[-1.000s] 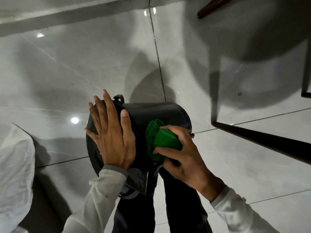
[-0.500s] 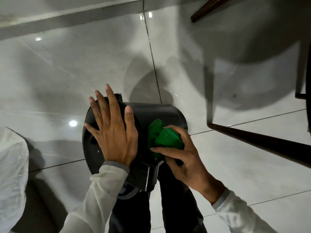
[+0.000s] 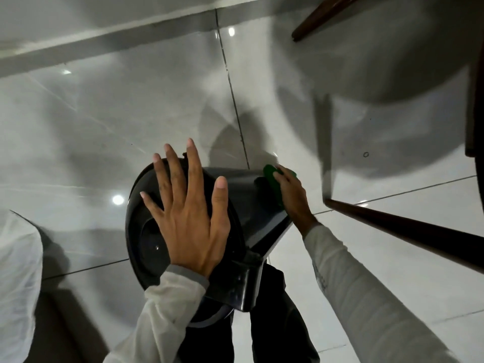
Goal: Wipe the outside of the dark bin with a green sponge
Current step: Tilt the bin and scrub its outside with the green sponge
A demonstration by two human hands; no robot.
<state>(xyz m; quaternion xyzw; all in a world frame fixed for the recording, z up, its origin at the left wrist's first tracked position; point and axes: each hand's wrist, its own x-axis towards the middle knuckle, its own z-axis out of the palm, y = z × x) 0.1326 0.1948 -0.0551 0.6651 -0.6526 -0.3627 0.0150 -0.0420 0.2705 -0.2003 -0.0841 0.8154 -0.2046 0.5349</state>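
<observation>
Right hand (image 3: pixel 293 195) with green sponge (image 3: pixel 272 183) shifted from bin's near side to far 2 o'clock edge; wipe judged advancing around wall. Dark bin (image 3: pixel 243 203) tilted at frame centre over tiled floor (image 3: pixel 104 121). Left hand (image 3: pixel 188 216) flat, fingers spread, bracing lid. Right hand pressing sponge against bin.

1. No text, label, brand, number or sign can be read anywhere in the head view.
2. The right sleeve (image 3: pixel 340 273) carries a faint line of print running along the forearm; it is too small and blurred to make out.
3. The dark bin (image 3: pixel 246 197) shows plain glossy plastic with no legible marking.
</observation>
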